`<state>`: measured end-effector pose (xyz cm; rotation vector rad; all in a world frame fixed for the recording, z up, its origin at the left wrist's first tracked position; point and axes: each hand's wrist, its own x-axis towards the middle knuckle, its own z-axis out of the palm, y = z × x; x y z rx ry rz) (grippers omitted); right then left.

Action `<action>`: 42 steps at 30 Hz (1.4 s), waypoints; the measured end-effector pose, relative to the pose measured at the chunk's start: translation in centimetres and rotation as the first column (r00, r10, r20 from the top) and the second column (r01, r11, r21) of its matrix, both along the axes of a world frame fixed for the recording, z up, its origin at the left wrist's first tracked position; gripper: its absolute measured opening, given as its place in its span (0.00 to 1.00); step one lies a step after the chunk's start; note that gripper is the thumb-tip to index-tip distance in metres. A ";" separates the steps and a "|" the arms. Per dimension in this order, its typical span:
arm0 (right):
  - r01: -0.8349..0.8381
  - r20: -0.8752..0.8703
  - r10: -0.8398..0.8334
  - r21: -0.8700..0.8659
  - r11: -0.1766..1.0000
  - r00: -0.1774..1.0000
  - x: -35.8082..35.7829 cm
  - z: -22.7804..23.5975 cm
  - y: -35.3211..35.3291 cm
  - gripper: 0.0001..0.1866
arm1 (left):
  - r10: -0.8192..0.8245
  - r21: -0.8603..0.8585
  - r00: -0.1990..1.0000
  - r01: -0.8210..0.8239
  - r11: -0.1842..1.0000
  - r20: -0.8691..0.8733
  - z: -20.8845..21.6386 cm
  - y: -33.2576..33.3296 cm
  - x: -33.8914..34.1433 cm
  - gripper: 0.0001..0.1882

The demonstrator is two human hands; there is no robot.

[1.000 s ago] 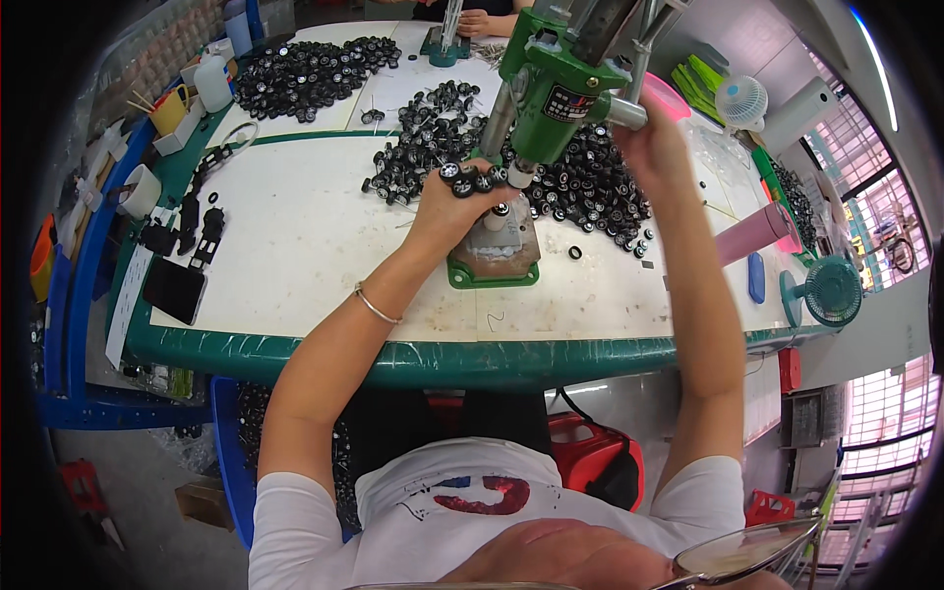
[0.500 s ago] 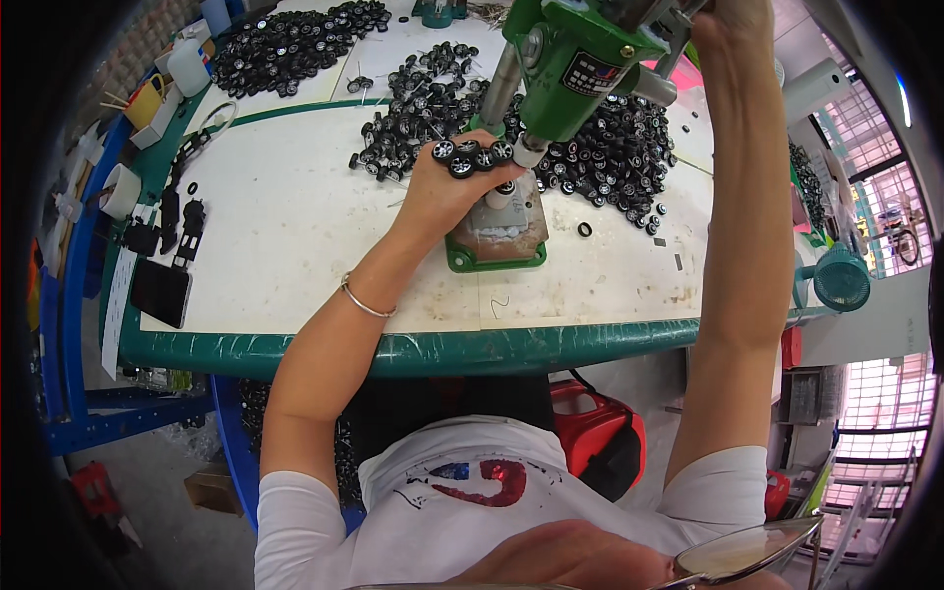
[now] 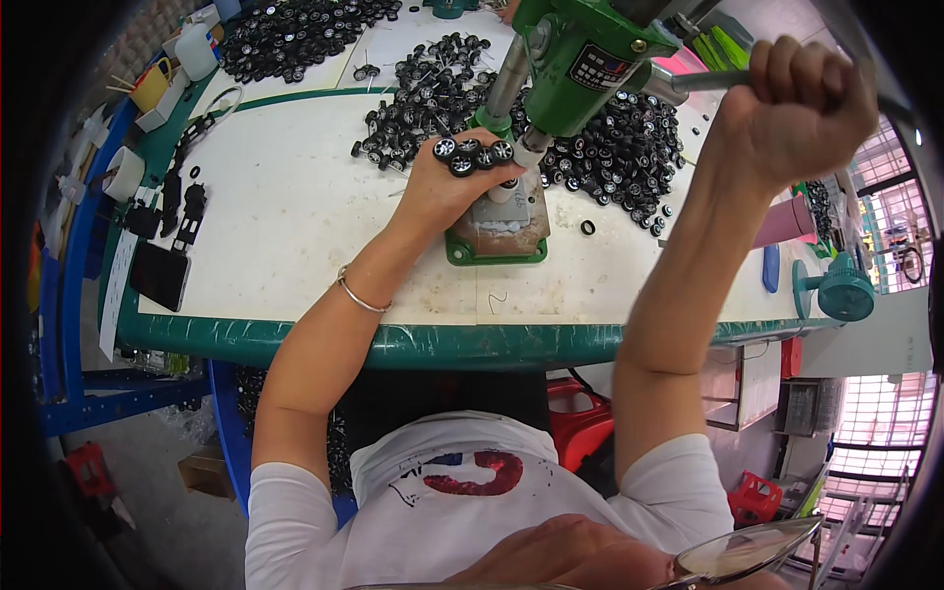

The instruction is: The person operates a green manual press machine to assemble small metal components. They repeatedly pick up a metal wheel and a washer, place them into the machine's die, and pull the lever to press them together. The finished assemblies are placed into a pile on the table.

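Several small black toy wheels with silver spokes [image 3: 470, 155] sit clustered in my left hand [image 3: 440, 197], which is closed around them beside the tip of a green hand press [image 3: 580, 88]. The fingertips reach in near the white ram end [image 3: 528, 155], above a white post on the metal base plate [image 3: 501, 238]. What exactly the fingertips pinch there is hard to make out. To the right, my right hand [image 3: 806, 108] is wrapped in a fist around the press's metal lever [image 3: 710, 83].
Behind the press lies a pile of black wheels [image 3: 619, 157], with wheels on thin axles [image 3: 433, 98] to its left. Another wheel heap [image 3: 295, 39] is farther back. A phone [image 3: 159, 275] lies at the left; a small green fan [image 3: 844, 287] stands at the right.
My right hand has swung the lever down and to the right from the top of the view. The left hand stays almost in place with the wheels.
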<state>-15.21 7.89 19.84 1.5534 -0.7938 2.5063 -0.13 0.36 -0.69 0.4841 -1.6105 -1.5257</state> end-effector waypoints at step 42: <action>0.773 -0.864 0.158 0.499 0.392 0.478 -5.7 -21.3 2.2 0.13 | 0.146 0.048 0.918 -0.176 0.983 0.369 -0.2 -1.5 6.2 0.12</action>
